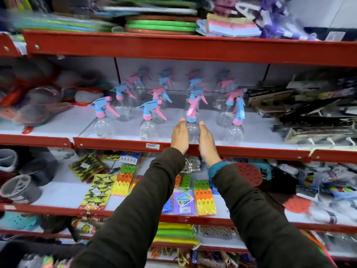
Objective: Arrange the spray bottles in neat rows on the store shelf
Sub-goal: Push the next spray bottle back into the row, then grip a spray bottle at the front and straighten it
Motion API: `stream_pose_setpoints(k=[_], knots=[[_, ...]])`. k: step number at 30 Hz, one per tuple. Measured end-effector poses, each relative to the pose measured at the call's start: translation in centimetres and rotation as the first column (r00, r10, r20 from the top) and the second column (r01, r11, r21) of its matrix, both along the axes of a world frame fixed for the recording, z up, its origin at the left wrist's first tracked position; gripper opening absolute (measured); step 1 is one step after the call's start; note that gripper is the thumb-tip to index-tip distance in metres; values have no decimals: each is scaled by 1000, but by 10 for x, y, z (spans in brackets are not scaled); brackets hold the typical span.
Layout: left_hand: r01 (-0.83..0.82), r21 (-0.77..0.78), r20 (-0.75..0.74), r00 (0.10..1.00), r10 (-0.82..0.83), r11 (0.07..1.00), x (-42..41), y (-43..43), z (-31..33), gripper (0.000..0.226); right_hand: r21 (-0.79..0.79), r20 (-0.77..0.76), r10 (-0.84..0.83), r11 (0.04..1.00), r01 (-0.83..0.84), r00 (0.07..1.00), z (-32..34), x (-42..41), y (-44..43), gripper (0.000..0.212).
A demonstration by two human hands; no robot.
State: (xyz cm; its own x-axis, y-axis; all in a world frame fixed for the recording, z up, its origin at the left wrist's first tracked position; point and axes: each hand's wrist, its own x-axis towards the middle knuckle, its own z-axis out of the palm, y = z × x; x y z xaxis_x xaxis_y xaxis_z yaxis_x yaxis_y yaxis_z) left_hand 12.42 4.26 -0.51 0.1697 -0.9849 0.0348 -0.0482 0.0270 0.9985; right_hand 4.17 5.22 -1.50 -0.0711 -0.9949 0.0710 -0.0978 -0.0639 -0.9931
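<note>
Standing upright between left grip (180,134) and right grip (206,145), the spray bottle (192,130) touches their straight fingers

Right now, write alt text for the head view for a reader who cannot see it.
A person's left hand and right hand, both flat, flank a clear spray bottle at the front of a red-edged shelf. Other bottles with pink and blue trigger heads stand in rough rows around it. Packaged goods fill shelves above and below.

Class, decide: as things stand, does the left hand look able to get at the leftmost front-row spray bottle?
Probably yes. The left hand is beside a clear bottle; the leftmost bottle stands at the open shelf front, so only a neighbouring bottle needs skirting.
</note>
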Motion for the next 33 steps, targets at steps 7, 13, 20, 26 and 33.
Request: stream_pose_setpoints(k=[7,13,20,26,33], knots=[[-8,27,-27,1000,9,1000,5,-30,-20,73,-15,-19,12,1000,-12,1000,-6,-9,-2,50],[-251,-77,32,967,254,965,-1,7,-7,49,-9,-23,1,1000,-1,1000,5,-9,-13,49],[-186,-47,122,974,190,981,0,-3,-10,51,-35,-54,6,999,-8,999,-3,-6,-8,45],[-146,-45,101,984,150,988,3,-5,-10,52,-66,-91,-4,998,-2,996,-8,-4,-2,47],[-236,-127,124,960,252,963,3,-5,-19,48,-90,-87,-26,996,18,996,-6,-8,9,48]])
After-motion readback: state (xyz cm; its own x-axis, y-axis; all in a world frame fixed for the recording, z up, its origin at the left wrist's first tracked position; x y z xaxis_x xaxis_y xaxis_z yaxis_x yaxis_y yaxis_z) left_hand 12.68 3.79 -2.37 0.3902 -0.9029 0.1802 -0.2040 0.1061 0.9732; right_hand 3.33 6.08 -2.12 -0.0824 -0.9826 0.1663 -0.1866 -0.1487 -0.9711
